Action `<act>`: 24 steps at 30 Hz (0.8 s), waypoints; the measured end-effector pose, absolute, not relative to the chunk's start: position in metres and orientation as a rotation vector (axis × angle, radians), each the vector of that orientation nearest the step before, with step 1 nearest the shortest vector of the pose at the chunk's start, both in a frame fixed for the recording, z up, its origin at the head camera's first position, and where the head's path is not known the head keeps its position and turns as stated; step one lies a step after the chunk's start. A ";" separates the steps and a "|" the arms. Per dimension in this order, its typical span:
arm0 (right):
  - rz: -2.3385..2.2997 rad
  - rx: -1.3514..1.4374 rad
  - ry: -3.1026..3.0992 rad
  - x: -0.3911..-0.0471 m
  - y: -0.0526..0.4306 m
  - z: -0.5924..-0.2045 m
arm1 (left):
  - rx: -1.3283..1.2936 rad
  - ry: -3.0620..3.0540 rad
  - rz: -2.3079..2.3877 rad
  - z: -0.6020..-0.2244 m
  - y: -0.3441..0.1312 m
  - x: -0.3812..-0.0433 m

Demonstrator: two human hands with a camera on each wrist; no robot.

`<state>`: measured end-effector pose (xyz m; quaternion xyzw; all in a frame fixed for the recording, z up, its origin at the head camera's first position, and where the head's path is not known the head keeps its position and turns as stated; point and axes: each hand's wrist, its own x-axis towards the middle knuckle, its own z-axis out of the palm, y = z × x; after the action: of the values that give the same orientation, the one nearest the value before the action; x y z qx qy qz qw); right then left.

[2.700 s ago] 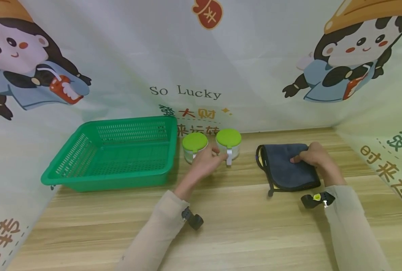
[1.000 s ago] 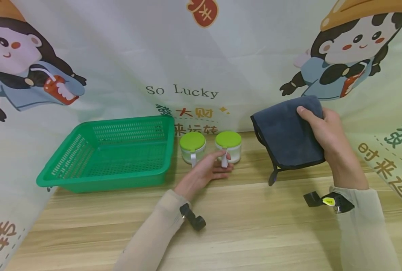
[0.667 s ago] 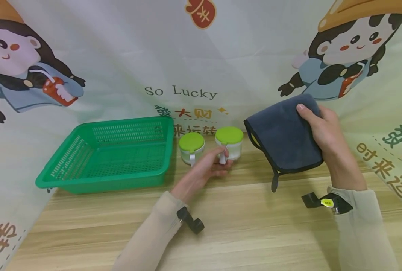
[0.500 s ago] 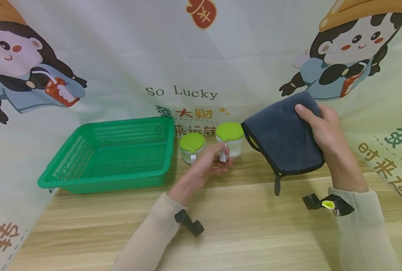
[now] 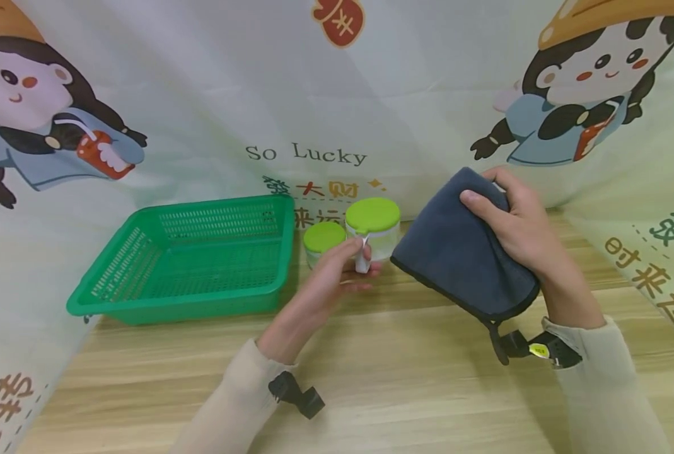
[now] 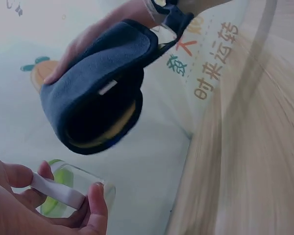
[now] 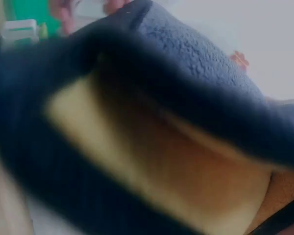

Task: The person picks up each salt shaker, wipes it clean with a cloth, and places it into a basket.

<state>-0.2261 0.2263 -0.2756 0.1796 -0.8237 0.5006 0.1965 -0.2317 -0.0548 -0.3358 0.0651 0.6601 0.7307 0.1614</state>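
Observation:
My left hand (image 5: pixel 328 271) pinches the white handle of a clear jar with a green lid (image 5: pixel 373 215); in the left wrist view the handle (image 6: pixel 59 192) lies between thumb and fingers. The jar is lifted and overlaps a second green-lidded jar (image 5: pixel 324 238) standing behind my hand. My right hand (image 5: pixel 521 221) grips a folded dark blue-grey cloth (image 5: pixel 456 246) with black edging and a hanging loop, thumb on the near face. The cloth is held up close to the right of the lifted jar. Its yellowish inner side (image 7: pixel 137 161) shows in the right wrist view.
A green perforated plastic basket (image 5: pixel 200 306) stands on the wooden table (image 5: pixel 382 378) at the left. A white printed sheet (image 5: pixel 291 82) hangs behind and along both sides of the table.
My right hand has picked the cloth up from the table and brought it left toward the jar. My left hand has taken the right-hand jar by its handle and raised it, shifting slightly left.

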 end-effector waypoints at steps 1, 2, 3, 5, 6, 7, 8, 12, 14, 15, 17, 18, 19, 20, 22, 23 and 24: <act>1.377 0.529 -2.330 -0.225 0.224 -0.276 | 0.189 1.893 2.081 -0.335 -0.056 -0.230; 1.348 0.558 -2.355 -0.224 0.221 -0.277 | 0.198 1.901 2.072 -0.334 -0.057 -0.228; 1.316 0.579 -2.377 -0.223 0.217 -0.277 | 0.212 1.911 2.063 -0.333 -0.058 -0.227; 1.230 0.613 -2.409 -0.220 0.212 -0.279 | 0.236 1.925 2.044 -0.330 -0.058 -0.225; 1.190 0.631 -2.417 -0.220 0.209 -0.279 | 0.250 1.934 2.038 -0.329 -0.058 -0.224; 1.153 0.647 -2.418 -0.219 0.206 -0.279 | 0.261 1.942 2.033 -0.328 -0.059 -0.223; 1.115 0.661 -2.417 -0.218 0.203 -0.279 | 0.268 1.943 2.032 -0.327 -0.059 -0.222; 1.059 0.735 -2.395 -0.217 0.196 -0.279 | 0.273 1.951 2.040 -0.323 -0.058 -0.220; 1.040 0.782 -2.379 -0.216 0.194 -0.281 | 0.267 1.960 2.040 -0.322 -0.057 -0.218; 1.028 0.808 -2.371 -0.216 0.193 -0.282 | 0.264 1.968 2.037 -0.322 -0.056 -0.218; 0.976 0.846 -2.356 -0.216 0.190 -0.284 | 0.260 1.987 2.026 -0.322 -0.055 -0.217; 0.944 0.860 -2.350 -0.216 0.189 -0.285 | 0.260 1.997 2.019 -0.322 -0.054 -0.216; 0.914 0.874 -2.348 -0.216 0.187 -0.286 | 0.261 2.003 2.015 -0.322 -0.053 -0.216; 0.885 0.885 -2.350 -0.216 0.186 -0.287 | 0.263 2.009 2.009 -0.322 -0.053 -0.215; 0.833 0.915 -2.352 -0.216 0.183 -0.289 | 0.266 2.015 2.003 -0.321 -0.052 -0.214; 0.806 0.932 -2.354 -0.217 0.181 -0.290 | 0.266 2.015 2.003 -0.320 -0.051 -0.213; 0.779 0.946 -2.355 -0.217 0.180 -0.291 | 0.265 2.014 2.001 -0.319 -0.051 -0.212</act>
<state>-0.2171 0.1798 -0.2911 0.3460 -0.8609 0.2846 0.2412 -0.2125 -0.0509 -0.3194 0.0918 0.6989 0.6945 0.1445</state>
